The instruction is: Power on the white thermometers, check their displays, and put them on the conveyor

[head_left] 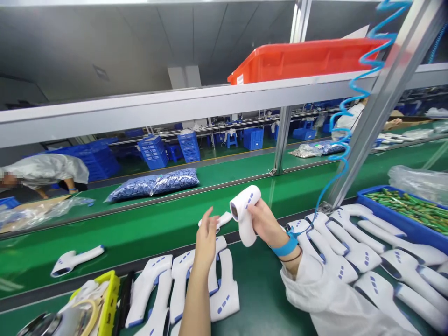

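Green assembly-line surface (pixel 105 233) runs ahead of us, with rows of white infrared thermometer housings (pixel 364 252) laid along its near side. Our right grip (pixel 264 221) closes around one housing (pixel 244 212), held up above the belt; our left grip (pixel 206 238) is spread and empty, just beside a small white piece (pixel 222 219).

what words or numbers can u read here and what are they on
No word, brand or number is legible.
Small white label on the orange plastic crate: too small to read.
Row of blue marks on the white pistol-grip housing in the right hand: no letters or digits visible.
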